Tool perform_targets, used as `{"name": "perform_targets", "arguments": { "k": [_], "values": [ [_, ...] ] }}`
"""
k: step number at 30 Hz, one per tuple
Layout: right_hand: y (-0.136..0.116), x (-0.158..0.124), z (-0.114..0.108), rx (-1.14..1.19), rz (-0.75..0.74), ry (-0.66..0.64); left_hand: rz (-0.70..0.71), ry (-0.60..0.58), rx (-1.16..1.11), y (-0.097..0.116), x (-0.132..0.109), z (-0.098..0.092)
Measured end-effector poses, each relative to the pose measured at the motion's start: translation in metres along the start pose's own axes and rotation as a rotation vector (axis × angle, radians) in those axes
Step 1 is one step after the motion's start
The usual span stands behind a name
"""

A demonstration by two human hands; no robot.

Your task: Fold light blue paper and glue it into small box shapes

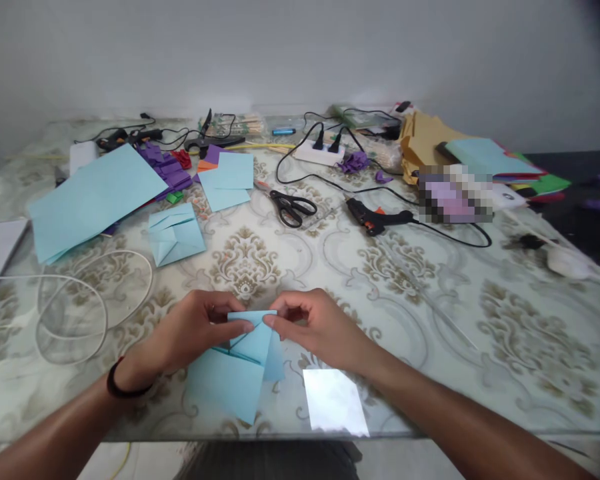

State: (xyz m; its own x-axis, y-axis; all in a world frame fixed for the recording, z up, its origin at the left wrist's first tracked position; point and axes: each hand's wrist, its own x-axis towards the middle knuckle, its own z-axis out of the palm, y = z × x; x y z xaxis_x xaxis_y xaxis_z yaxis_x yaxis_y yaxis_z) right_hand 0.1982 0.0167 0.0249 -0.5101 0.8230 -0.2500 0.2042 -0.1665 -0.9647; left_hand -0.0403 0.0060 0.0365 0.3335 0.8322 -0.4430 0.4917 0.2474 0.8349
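Note:
Near the table's front edge, a folded light-blue paper (250, 345) is pinched between both hands, its top edge held level. My left hand (200, 330) grips its upper left side with thumb in front and fingers behind. The upper right corner is pinched by my right hand (315, 327) in the same way. Below it lies another light-blue sheet (225, 383), partly covered by the folded piece; whether the two are joined I cannot tell. Farther off to the left rests a creased light-blue folded paper (177, 233).
Black-handled scissors (293, 208) and a black glue gun (377, 217) with its cord lie mid-table. Large blue sheets (95, 193), purple folded strips (165, 167) and a coiled white cable (95, 307) are at left. A white power strip (320, 152) stands behind.

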Motion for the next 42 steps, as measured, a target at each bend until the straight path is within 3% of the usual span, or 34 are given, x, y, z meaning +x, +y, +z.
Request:
{"name": "perform_targets", "arguments": {
  "k": [5,10,17,24,28,32,36,39,42],
  "values": [
    [0.004,0.002,0.005,-0.019,0.002,0.022,0.031,0.059,-0.014,-0.002,0.001,0.003],
    [0.006,0.003,0.006,-0.067,-0.018,0.011,0.063,0.026,-0.012,-0.003,0.001,0.003],
    [0.003,0.002,0.005,-0.074,-0.028,-0.011,0.094,0.078,0.005,-0.003,0.002,0.004],
    [0.003,0.001,0.006,-0.119,-0.013,-0.055,0.080,-0.017,0.069,0.001,0.000,0.003],
    [0.001,0.001,-0.001,-0.094,-0.063,-0.007,0.115,-0.038,0.079,0.005,-0.004,-0.010],
    [-0.002,-0.001,-0.018,0.026,-0.231,0.184,0.242,0.041,0.008,0.008,-0.012,-0.036],
    [-0.004,-0.004,-0.032,-0.015,-0.517,0.392,0.290,0.211,-0.299,0.004,-0.015,-0.048],
    [-0.003,-0.005,-0.037,-0.109,-0.640,0.397,0.151,0.214,-0.560,-0.001,-0.011,-0.044],
    [-0.001,-0.006,-0.040,-0.189,-0.690,0.308,0.049,0.187,-0.627,-0.001,-0.006,-0.036]
  ]
}}
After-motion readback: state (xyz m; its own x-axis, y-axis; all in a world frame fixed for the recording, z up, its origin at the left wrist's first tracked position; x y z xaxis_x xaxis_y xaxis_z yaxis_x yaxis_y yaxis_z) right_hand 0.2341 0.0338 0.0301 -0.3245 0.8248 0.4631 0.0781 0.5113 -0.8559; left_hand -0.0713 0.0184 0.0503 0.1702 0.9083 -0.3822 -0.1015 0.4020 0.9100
